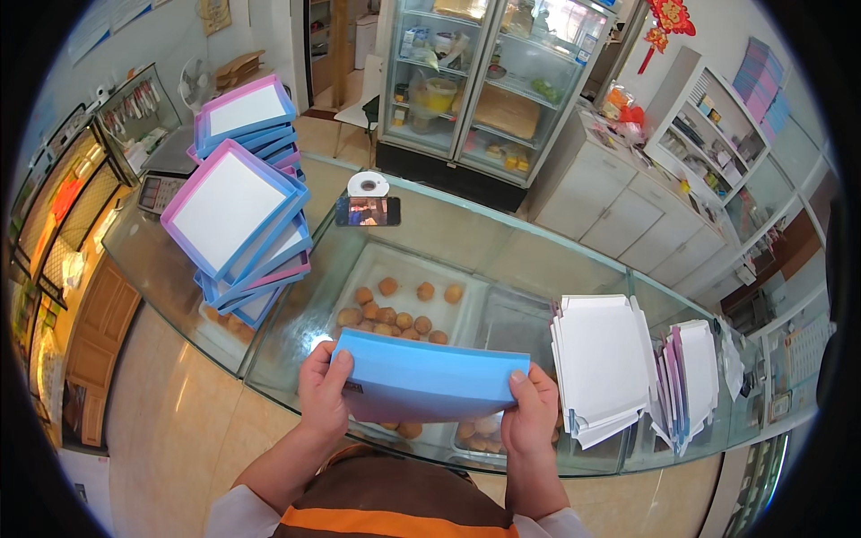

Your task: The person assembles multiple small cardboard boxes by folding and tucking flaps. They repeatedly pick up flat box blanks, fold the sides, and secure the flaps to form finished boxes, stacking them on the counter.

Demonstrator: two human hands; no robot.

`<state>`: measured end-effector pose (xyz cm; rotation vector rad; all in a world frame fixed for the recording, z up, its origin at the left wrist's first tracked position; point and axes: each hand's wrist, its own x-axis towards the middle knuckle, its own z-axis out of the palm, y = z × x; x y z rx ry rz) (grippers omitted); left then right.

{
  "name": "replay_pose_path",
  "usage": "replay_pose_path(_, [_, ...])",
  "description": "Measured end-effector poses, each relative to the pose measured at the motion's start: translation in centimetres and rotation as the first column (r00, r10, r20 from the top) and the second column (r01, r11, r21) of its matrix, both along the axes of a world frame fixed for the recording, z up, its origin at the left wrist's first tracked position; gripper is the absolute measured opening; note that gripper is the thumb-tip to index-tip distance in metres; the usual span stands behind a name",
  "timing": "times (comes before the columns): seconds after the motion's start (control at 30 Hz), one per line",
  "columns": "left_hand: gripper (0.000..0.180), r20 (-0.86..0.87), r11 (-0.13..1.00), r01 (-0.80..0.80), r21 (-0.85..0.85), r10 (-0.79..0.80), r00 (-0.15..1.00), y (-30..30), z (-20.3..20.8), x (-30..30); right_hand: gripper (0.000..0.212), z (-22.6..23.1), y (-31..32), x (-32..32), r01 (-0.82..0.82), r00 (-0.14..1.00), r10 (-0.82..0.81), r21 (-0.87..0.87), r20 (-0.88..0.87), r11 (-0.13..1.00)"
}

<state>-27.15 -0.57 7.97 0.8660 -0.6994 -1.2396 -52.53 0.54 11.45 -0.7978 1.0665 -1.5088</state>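
my forearms [294, 459] come up from seven and five o'clock — left hand [324, 393] pinching the blue cardboard piece [430, 372] at its nine o'clock end, right hand [531, 411] pinching its three o'clock end, both thumbs [341, 366] on the face toward me. it hangs over the glass counter [520, 238]. at three o'clock lie stacked white cardboard flats [603, 359]; at ten, piled box trays [231, 206] — fridge [473, 99] beyond, at twelve.

The left hand [325, 390] and right hand [533, 408] are partly hidden by the blue card [439, 372], as are some round brown pieces [386, 316]. At six o'clock, the apron [395, 495] is cut off by the edge.
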Motion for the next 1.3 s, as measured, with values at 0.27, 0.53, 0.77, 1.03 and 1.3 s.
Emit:
replay_pose_path(0.27, [0.013, 0.004, 0.86, 0.464, -0.215, -0.474, 0.881, -2.3, 1.3, 5.0, 0.017, -0.2, -0.2, -3.9, -0.368, 0.929, 0.369, -0.083, -0.006, 0.926])
replay_pose_path(0.53, [0.012, 0.898, 0.308, 0.905, 0.294, -0.413, -0.151, -1.8, -6.2, 7.1, 0.01, -5.7, 0.5, -6.5, -0.847, -0.008, 0.495, 0.269, -0.869, 0.459])
replay_pose_path(0.77, [0.007, 0.953, 0.538, 0.787, 0.301, -0.203, -0.226, -0.9, -7.8, 5.2, 0.03, -9.2, 1.3, -4.8, -0.734, -0.167, 0.374, 0.368, -0.912, 0.57])
replay_pose_path(1.03, [0.01, 0.977, 0.477, 0.854, 0.208, -0.068, -0.2, -0.7, -7.7, 6.8, 0.067, -8.6, 1.1, -4.4, -0.723, -0.114, 0.309, 0.292, -0.944, 0.626])
replay_pose_path(1.3, [0.011, 0.986, 0.569, 0.812, 0.131, 0.007, -0.164, -1.4, -7.4, 1.4, 0.082, -11.0, 1.3, -5.1, -0.696, -0.061, 0.113, 0.124, -0.992, 0.707])
